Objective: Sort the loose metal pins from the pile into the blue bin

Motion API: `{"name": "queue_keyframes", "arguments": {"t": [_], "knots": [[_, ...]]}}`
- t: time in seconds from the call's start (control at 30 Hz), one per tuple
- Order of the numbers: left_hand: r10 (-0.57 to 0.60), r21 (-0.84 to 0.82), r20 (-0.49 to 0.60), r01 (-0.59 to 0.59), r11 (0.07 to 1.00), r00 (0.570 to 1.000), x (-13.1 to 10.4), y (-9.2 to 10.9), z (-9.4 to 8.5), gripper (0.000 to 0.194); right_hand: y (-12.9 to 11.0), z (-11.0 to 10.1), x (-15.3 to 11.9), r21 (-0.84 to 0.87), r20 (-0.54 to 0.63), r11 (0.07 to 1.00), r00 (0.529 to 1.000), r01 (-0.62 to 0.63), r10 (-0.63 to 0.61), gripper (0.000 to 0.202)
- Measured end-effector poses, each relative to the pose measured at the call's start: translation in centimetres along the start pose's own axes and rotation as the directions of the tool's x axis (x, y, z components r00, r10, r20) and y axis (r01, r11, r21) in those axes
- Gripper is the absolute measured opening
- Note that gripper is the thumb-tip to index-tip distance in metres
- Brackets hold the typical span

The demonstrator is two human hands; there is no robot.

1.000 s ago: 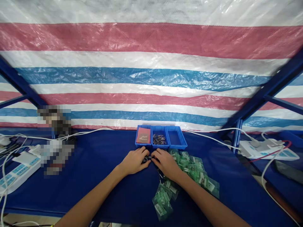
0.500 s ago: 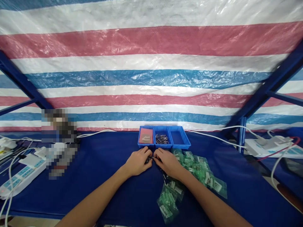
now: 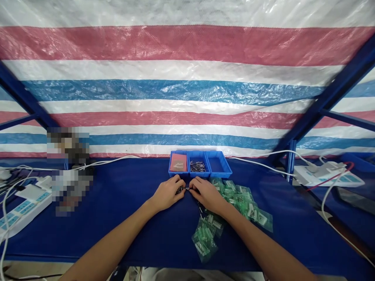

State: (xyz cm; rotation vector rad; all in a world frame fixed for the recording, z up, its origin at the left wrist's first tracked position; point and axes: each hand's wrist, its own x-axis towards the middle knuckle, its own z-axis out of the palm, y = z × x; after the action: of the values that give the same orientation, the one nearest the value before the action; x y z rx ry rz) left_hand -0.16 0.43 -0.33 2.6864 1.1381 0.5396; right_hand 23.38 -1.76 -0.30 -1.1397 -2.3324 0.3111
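My left hand [image 3: 167, 194] is closed around several small dark metal pieces [image 3: 179, 190], just in front of the blue bins. Close to its right, my right hand [image 3: 205, 192] pinches the end of a thin metal piece [image 3: 188, 189] that spans the gap between both hands. A blue three-part bin [image 3: 219, 164] stands behind them. Its left part holds a pink card [image 3: 178, 160], the middle one a heap of thin metal pieces [image 3: 197, 166]. More dark pieces [image 3: 200, 209] lie below my right hand. Green-printed clear packets [image 3: 204, 239] lie beside and under my right forearm.
A white power strip [image 3: 27, 208] with cables lies at the left, near a pixelated area. Another power strip [image 3: 347, 180] sits at the right, beside a dark flat object [image 3: 356, 200]. A striped sheet [image 3: 187, 93] hangs behind the blue table [image 3: 117, 187].
The whole view has shifted, so the table's front edge now shows. Both hands stay close together, with a thin piece still between them.
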Motion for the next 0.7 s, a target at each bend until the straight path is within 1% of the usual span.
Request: {"name": "queue_keyframes", "arguments": {"t": [0.27, 0.37, 0.5, 0.6, 0.7], "knots": [[0.008, -0.004, 0.018, -0.008, 1.0, 1.0, -0.03, 0.09, -0.36, 0.011, -0.27, -0.09, -0.09, -0.018, 0.027, 1.0, 0.999, -0.018, 0.019, 0.004], [0.01, -0.009, 0.025, -0.01, 1.0, 1.0, 0.03, 0.14, -0.38, 0.011, -0.11, -0.06, -0.09, -0.021, 0.036, 1.0, 0.999, -0.003, 0.004, 0.006], [0.023, -0.017, 0.006, -0.023, 1.0, 1.0, 0.04, 0.05, -0.19, 0.014, -0.04, -0.04, -0.06, -0.038, 0.024, 0.999, 1.0, 0.016, -0.015, 0.011], [0.037, -0.018, 0.0, -0.037, 0.999, 0.999, 0.02, -0.02, -0.13, 0.016, -0.09, 0.0, -0.02, -0.049, 0.02, 0.999, 1.0, 0.013, -0.012, 0.013], [0.025, -0.014, -0.003, -0.025, 1.0, 1.0, 0.02, -0.04, -0.18, 0.015, -0.07, 0.15, -0.02, -0.039, 0.013, 0.999, 1.0, -0.002, 0.002, 0.015]]}}
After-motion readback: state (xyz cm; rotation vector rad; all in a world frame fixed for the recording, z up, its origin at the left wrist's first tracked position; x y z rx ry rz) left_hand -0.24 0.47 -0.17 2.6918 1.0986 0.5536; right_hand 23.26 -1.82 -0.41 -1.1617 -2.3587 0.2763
